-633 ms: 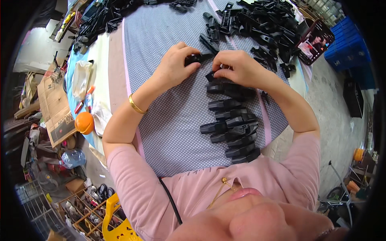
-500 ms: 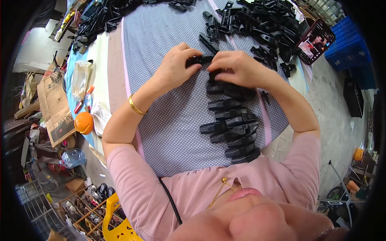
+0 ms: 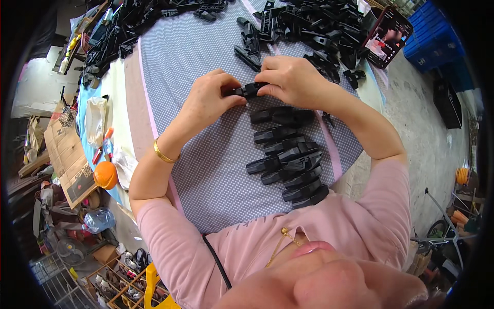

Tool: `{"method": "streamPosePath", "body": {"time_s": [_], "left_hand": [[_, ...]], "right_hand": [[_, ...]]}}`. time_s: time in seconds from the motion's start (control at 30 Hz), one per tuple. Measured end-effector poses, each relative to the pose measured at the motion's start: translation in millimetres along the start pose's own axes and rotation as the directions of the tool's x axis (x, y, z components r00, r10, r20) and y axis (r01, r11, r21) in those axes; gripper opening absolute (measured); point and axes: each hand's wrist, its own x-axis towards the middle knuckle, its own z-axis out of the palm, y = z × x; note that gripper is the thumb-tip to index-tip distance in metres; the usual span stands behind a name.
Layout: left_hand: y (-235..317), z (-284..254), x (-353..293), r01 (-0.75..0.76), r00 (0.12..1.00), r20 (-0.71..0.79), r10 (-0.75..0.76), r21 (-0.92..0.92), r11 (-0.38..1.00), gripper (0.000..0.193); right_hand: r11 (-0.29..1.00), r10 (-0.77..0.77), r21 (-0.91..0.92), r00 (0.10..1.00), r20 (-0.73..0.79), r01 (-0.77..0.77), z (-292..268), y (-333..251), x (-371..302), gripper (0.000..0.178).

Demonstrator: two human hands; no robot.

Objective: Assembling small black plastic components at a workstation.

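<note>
Between both my hands is a small black plastic part (image 3: 250, 90), held just above the dotted grey cloth. My left hand (image 3: 212, 97) pinches its left end between thumb and fingers. On the other end, my right hand (image 3: 289, 78) grips with thumb below and fingers on top. Just under my right hand begins a row of black plastic pieces (image 3: 280, 134), lying side by side and running down toward my body. A loose black piece (image 3: 248, 57) lies beyond my hands. What the held part looks like under my fingertips is hidden.
A large heap of black parts (image 3: 329, 36) covers the far right of the table, and another heap (image 3: 121, 33) the far left. A phone (image 3: 388, 38) stands at the right edge. An orange round object (image 3: 106, 175) sits at the left edge; blue crates (image 3: 431, 36) stand beyond.
My right hand has lifted away from the near row and now grips the right end of the black part. The whole view has shifted slightly.
</note>
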Motion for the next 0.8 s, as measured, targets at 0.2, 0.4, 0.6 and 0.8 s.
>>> {"method": "streamPosePath", "body": {"time_s": [0.2,0.4,0.6,0.8], "left_hand": [[-3,-2,-1,0.01,1.0,0.019,-0.01,-0.015,1.0,0.025],[-4,-2,1,-0.007,1.0,0.021,0.007,-0.006,1.0,0.021],[-1,3,-1,-0.032,0.999,0.005,0.033,-0.039,0.999,0.021],[-3,6,4,-0.1,0.99,0.091,0.111,-0.115,0.988,0.027]], "right_hand": [[0.995,-0.011,-0.103,1.0,0.025,0.013,-12,-4,-3,0.019],[1.0,-0.004,0.013,1.0,0.013,0.004,-7,3,-2,0.02],[0.994,-0.055,0.096,0.998,-0.003,0.055,9,-1,3,0.021],[0.982,0.033,0.179,0.991,0.129,-0.056,-23,10,0,0.029]]}}
